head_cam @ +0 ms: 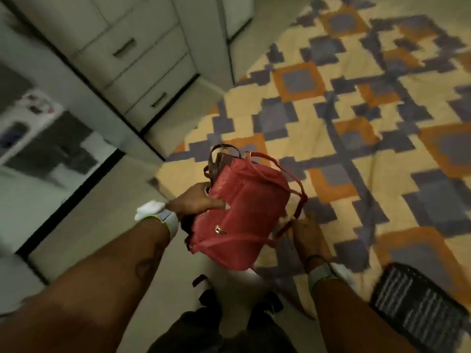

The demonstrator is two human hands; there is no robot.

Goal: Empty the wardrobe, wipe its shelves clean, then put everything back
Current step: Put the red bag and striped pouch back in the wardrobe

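A red handbag with a gold zip pull and red straps hangs in the air over the near edge of a patterned bedspread. My left hand grips its left side, thumb on top and fingers across the front. My right hand holds the red strap at the bag's lower right. A brown strap of a second bag shows behind the red one. The wardrobe stands to the left, its open shelves blurred.
White drawers with dark handles stand at the upper left beside the bed. A black-and-white striped cloth lies on the bed at the lower right. Pale floor runs between wardrobe and bed. The view is motion-blurred.
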